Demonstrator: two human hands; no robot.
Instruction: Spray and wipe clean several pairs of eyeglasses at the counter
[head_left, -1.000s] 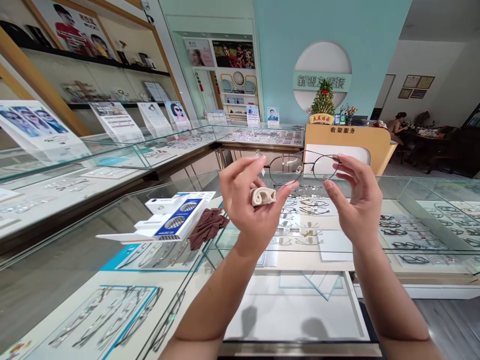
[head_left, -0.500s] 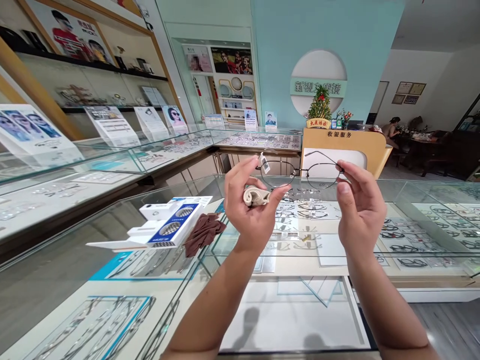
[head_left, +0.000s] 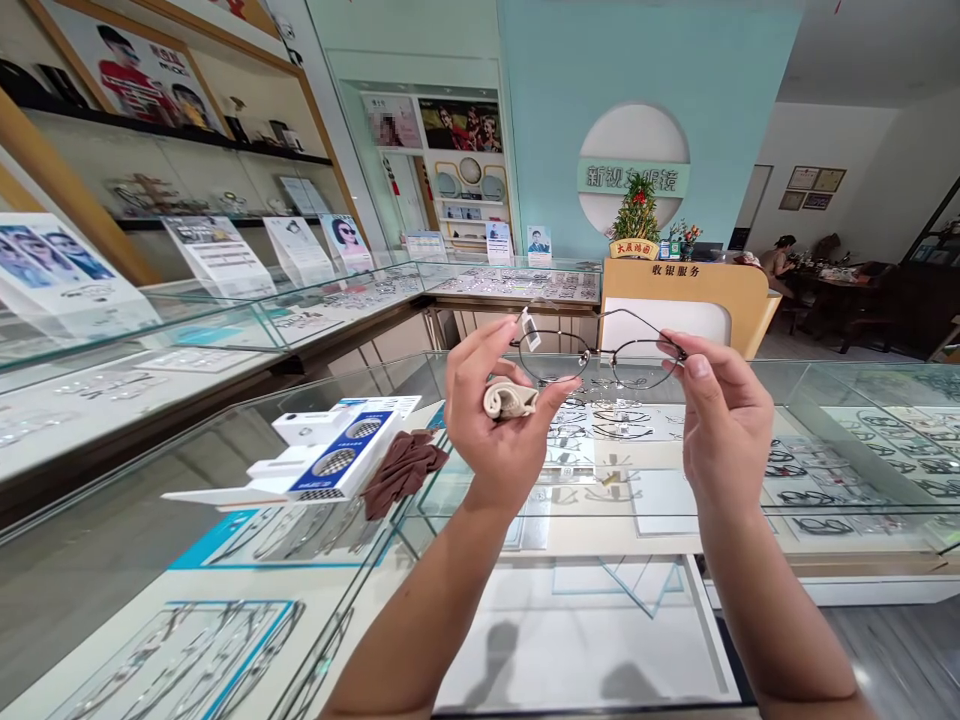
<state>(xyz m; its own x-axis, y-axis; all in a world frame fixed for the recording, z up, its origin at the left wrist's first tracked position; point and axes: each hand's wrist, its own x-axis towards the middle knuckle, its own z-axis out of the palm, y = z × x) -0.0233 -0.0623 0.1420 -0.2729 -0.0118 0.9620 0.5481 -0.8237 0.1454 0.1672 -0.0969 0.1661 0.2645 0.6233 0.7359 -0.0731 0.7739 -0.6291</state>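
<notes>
A pair of thin dark-rimmed eyeglasses (head_left: 600, 352) is held up between my two hands above the glass counter. My left hand (head_left: 495, 420) grips the left side of the frame, its thumb at the lower rim and its fingers near the hinge. A small white tag (head_left: 531, 330) hangs there. Tucked in the same palm is a rolled beige cloth (head_left: 510, 399). My right hand (head_left: 724, 410) pinches the right hinge and temple between thumb and fingers. One temple arches up behind the right lens.
Below is a glass display counter (head_left: 525, 500) with rows of eyeglasses. At left a white and blue box (head_left: 349, 450) and a crumpled brown cloth (head_left: 405, 468) lie on the glass. A pulled-out white drawer (head_left: 585, 650) is underneath. A cashier desk (head_left: 690, 285) stands behind; a person (head_left: 780, 262) sits far right.
The right side of the eyeglasses has tipped slightly, and the right temple now slants differently, its tip near the bridge. My right thumb has shifted up towards the hinge. Both hands keep hold.
</notes>
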